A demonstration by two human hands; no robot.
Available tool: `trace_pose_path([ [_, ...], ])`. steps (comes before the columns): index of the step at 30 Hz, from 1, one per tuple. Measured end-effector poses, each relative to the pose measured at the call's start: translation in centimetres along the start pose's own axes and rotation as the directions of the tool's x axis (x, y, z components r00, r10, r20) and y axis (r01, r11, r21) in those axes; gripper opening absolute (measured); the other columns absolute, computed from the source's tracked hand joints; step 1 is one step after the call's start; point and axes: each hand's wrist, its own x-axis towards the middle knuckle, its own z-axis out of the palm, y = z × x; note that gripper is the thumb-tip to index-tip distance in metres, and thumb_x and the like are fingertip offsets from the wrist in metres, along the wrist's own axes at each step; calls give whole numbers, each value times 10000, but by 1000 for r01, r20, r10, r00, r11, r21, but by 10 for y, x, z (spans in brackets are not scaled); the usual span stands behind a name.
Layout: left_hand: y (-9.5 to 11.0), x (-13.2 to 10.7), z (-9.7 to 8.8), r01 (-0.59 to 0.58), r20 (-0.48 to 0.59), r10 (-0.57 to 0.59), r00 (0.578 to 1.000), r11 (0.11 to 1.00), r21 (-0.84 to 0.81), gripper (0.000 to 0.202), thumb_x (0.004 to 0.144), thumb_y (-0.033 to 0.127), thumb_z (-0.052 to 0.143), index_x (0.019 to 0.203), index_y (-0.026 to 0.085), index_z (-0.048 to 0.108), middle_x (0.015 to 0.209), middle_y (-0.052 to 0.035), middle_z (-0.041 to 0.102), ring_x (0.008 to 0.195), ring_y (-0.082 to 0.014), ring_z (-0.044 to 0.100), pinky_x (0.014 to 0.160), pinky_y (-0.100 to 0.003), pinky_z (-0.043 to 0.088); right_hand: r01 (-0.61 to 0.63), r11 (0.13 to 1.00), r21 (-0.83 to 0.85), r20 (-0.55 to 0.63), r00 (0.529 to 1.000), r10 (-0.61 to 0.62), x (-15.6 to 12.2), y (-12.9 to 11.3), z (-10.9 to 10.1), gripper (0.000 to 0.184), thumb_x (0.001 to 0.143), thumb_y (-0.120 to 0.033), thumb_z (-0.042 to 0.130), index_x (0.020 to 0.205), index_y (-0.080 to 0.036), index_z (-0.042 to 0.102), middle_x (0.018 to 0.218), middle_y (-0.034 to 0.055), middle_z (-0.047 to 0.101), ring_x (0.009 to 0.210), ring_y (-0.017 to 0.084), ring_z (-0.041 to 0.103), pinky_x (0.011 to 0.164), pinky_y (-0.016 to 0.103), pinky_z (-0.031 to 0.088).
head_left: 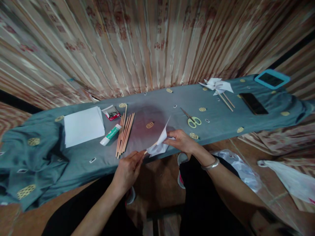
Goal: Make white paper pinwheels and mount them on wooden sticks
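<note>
My left hand (128,167) is closed on the lower end of a thin wooden stick (149,149) at the near edge of the table. My right hand (181,141), with a metal bangle on the wrist, pinches a folded white paper piece (159,141) against the stick's upper end. The paper's corners stick up between the two hands. A bundle of several more wooden sticks (124,132) lies just left of them, next to a green and white glue tube (110,134).
A grey-blue cloth (73,157) covers the long table. On it lie a stack of white paper (83,126), a small red box (111,112), green-handled scissors (192,119), finished paper pinwheels (218,87), a black phone (253,103) and a blue-framed tablet (272,79). Plastic bags (292,178) lie on the floor at right.
</note>
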Motion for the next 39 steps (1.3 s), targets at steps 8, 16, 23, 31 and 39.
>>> trace_pose_path([
  [8, 19, 2, 6, 177, 20, -177, 984, 959, -222, 260, 910, 216, 470, 929, 137, 717, 701, -42, 661, 644, -142, 630, 644, -224, 488, 13, 982, -190, -10, 1000, -15, -5, -27, -19, 302, 877, -349, 555, 1007, -151, 741, 859, 40, 749, 761, 183, 663, 683, 251, 444],
  [16, 29, -13, 32, 521, 151, -577, 803, 557, -647, 294, 733, 418, 690, 634, 141, 703, 543, 8, 577, 519, -97, 449, 517, -206, 327, -51, 866, -498, 69, 993, 98, 5, -49, -23, 273, 839, -349, 612, 1012, -179, 738, 832, 35, 724, 737, 167, 623, 651, 235, 372],
  [23, 44, -34, 65, 515, 239, -714, 658, 195, -835, 467, 604, 563, 750, 730, 115, 713, 528, 20, 566, 378, -44, 354, 393, -197, 236, 16, 811, -585, 179, 978, 110, 23, -41, -6, 252, 841, -367, 609, 970, -181, 722, 823, 28, 702, 731, 158, 602, 621, 226, 344],
  [31, 52, -42, 82, 442, 334, -766, 550, -72, -894, 488, 540, 510, 806, 785, 97, 718, 608, -20, 644, 384, -52, 466, 378, -192, 350, 140, 691, -710, 310, 942, 128, 42, -42, 10, 214, 865, -352, 627, 967, -180, 701, 898, 63, 727, 791, 187, 635, 624, 243, 336],
  [39, 51, -39, 85, 411, 405, -768, 496, -203, -889, 476, 510, 459, 831, 797, 95, 720, 605, -14, 657, 372, -58, 509, 365, -190, 389, 168, 753, -636, 399, 907, 135, 64, -36, 5, 256, 789, -390, 704, 917, -167, 707, 827, 35, 693, 722, 161, 603, 610, 239, 342],
])
